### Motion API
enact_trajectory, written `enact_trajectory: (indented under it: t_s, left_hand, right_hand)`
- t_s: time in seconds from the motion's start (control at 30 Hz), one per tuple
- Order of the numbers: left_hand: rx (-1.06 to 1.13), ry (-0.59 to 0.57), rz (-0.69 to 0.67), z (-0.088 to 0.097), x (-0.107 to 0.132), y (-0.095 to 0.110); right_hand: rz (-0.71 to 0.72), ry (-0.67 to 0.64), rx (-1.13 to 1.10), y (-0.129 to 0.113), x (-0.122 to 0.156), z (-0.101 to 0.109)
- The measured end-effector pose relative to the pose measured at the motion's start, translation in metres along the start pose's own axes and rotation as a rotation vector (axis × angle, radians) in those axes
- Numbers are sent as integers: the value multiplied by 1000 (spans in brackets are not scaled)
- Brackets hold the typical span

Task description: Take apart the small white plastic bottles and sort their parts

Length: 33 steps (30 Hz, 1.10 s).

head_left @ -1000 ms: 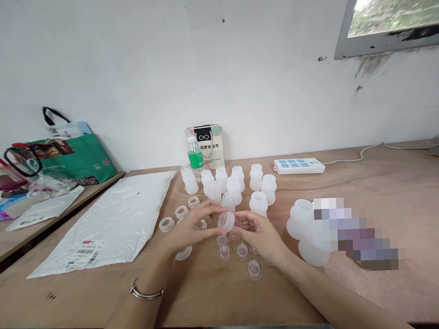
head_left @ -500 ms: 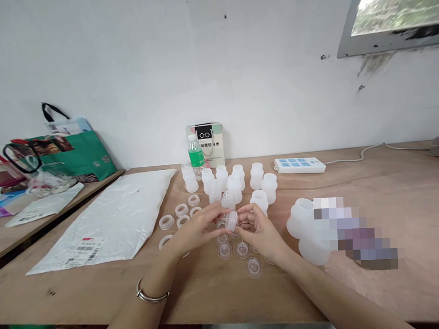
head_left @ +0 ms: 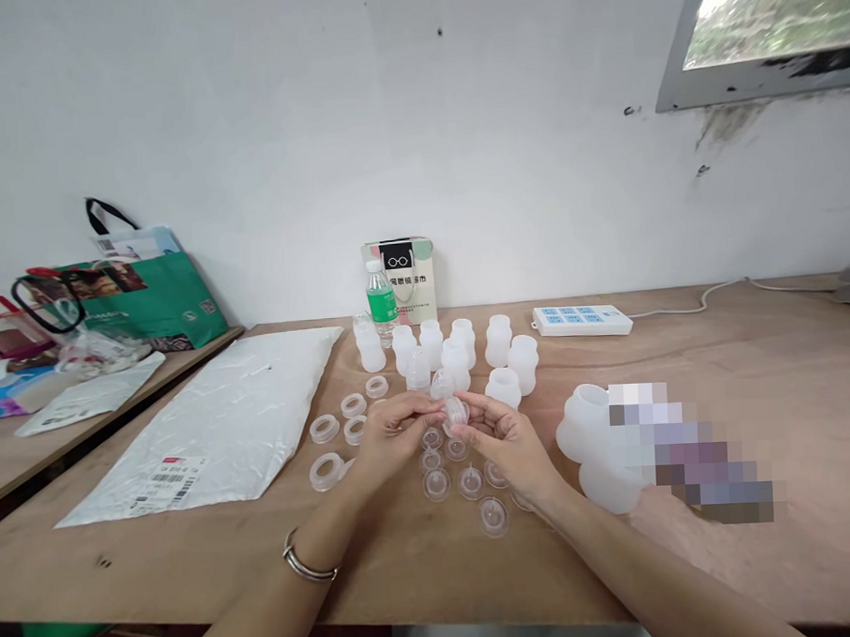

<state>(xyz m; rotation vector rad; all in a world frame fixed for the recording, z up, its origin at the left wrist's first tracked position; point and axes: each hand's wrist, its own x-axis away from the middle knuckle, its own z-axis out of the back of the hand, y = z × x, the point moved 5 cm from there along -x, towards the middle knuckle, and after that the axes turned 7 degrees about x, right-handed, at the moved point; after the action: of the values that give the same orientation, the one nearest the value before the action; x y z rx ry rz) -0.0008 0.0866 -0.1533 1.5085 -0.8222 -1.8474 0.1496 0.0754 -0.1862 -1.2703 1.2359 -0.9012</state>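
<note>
Bare forearms, a silver bangle (head_left: 309, 568) (left wrist only).

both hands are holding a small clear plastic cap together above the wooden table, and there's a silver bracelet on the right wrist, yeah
Not quite. The silver bracelet is on the left wrist, not the right, as the head view shows. The rest holds: the left hand and the right hand hold the small clear plastic cap together above the wooden table.

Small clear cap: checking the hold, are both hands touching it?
Touching. Head view: left hand and right hand fingertips pinch the small clear cap between them.
</note>
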Motion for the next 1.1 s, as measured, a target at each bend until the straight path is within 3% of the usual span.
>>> enact_trajectory:
  t_s: [0.13,0.27,0.4,0.53,0.77,0.9,1.0,1.1]
  left_hand:
    - [276,40,213,-3,-1,-11]
    - [412,-35,400,-13,1,-16]
    - [543,-68,576,-23,7,-23]
    - [625,-105,700,-22,10,-26]
    - [634,-150,701,-17,8,-25]
    - [593,-176,678,-22,10,-25]
    - [462,-175,588,-21,9,-18]
    - [207,-187,410,-20,7,-2]
  right_hand:
    - [67,69,129,-4,1,4]
    - [48,-95,89,-4,6,-7]
    - [118,21,187,-12,9,-2]
    - [7,-69,14,-11,6,-3]
    - [-113,-144,-120,-9,6,-8]
    - [-107,-100,-99,-6,6,-8]
    - [-92,-46,-64,-4,5,-5]
    - [-61,-23,-44,-4,5,-3]
